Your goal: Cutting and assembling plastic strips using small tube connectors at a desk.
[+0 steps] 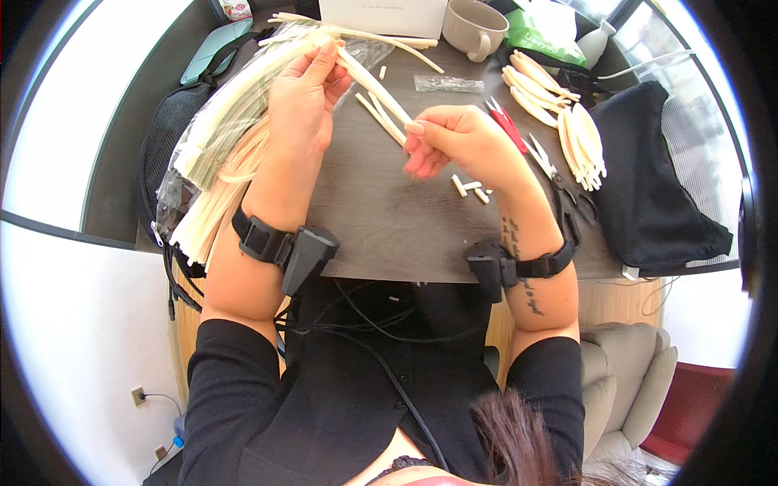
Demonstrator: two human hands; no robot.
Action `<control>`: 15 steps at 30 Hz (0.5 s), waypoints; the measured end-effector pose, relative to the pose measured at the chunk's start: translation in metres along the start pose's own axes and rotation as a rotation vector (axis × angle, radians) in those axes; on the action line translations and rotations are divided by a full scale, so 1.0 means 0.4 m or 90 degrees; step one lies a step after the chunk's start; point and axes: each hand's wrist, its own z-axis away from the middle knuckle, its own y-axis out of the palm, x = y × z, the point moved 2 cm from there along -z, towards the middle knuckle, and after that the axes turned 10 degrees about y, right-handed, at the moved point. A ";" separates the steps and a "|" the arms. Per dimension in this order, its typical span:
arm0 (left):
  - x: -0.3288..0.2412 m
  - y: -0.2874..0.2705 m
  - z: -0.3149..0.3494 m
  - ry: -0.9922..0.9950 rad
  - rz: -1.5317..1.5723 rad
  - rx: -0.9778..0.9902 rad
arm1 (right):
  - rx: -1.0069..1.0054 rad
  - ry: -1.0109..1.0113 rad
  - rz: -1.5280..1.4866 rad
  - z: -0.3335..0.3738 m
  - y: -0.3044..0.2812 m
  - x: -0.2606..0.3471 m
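Far left, beyond the left hand, a black mesh bag [160,134]. Between it and the left hand, a plastic bag [177,188] with a thick heap of pale strips [235,101]; the heap crowds that hand's outer side and runs down along the forearm. Left hand [314,81] is closed in a pinch, thumb against fingers, on the upper end of one pale strip [374,83]. Strip slants, pulled straight, from left hand down to right hand, above the table [365,219]. A few loose strips [378,121] lie between the hands, below the held one. Clear wrapper [448,84] just beyond the right hand, mug [470,31] farther past it. Right hand [454,138] pinches the strip's lower end with thumb and forefinger, other fingers curled in. Short offcuts [460,186] sit nearer the body than right hand. Right of that hand: red-handled cutter [507,128], black-handled scissors [559,180], bundles of looped strips [581,144], then black cloth bag [656,178] farthest out.
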 end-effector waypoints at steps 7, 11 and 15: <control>0.039 -0.024 -0.001 -0.133 -0.102 0.038 | -0.294 -0.033 0.243 0.029 -0.013 0.081; 0.042 -0.011 0.004 -0.175 -0.164 0.051 | -0.401 -0.062 0.418 -0.004 -0.075 0.138; 0.037 0.008 0.019 -0.180 -0.298 0.083 | -0.391 -0.083 0.594 -0.123 -0.138 0.126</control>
